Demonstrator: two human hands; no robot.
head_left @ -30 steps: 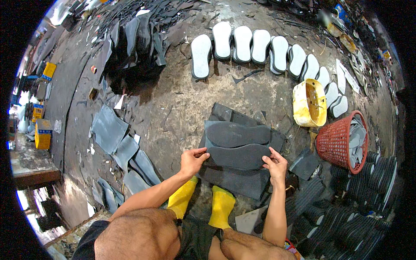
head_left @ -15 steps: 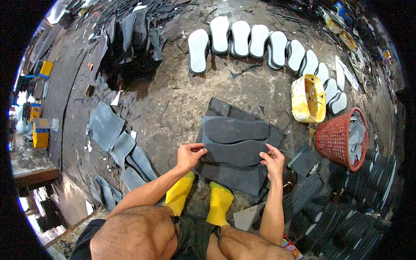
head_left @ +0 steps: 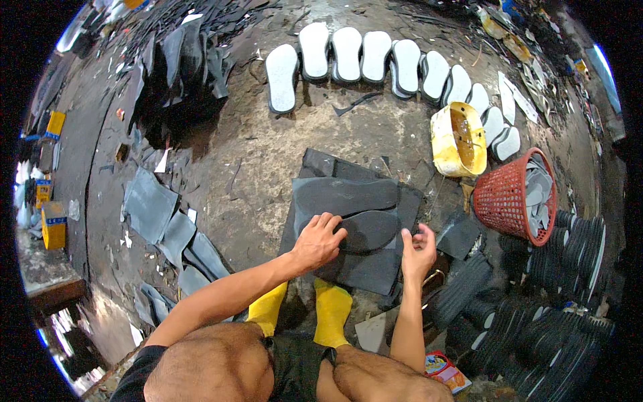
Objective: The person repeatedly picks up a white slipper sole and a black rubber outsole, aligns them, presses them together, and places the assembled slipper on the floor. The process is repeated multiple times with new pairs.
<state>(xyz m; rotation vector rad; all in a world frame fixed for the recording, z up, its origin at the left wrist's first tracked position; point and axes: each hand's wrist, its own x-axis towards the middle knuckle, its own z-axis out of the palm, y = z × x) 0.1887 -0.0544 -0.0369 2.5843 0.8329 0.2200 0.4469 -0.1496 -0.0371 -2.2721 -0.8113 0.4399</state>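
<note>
We are pressing our left hand [head_left: 317, 242] flat, fingers spread, on the near part of a stack of dark grey rubber sheets [head_left: 348, 228] lying on the dirty concrete floor [head_left: 254, 154] just in front of our feet. 2 sole-shaped cut-outs are resting on top of that stack: a long one [head_left: 345, 195] across the far part, and a shorter one [head_left: 368, 230] that our left fingertips are touching at its left end. Our right hand [head_left: 416, 251] is curling loosely at the right edge of the stack, fingers bent toward the thumb; we cannot tell whether it is pinching the sheet edge or a small tool. Our feet are wearing yellow boots [head_left: 301, 309], tucked under the near edge of the sheets.

Beyond the stack, a row of pale soles [head_left: 375, 57] is lying side by side on the floor. To the right, a battered yellow can [head_left: 458, 139] is lying beside a red mesh basket [head_left: 510, 198] holding grey cut-outs. Stacks of ribbed black soles [head_left: 536, 308] are piling up at the lower right, and loose grey offcuts [head_left: 161, 221] are scattered at the left.
</note>
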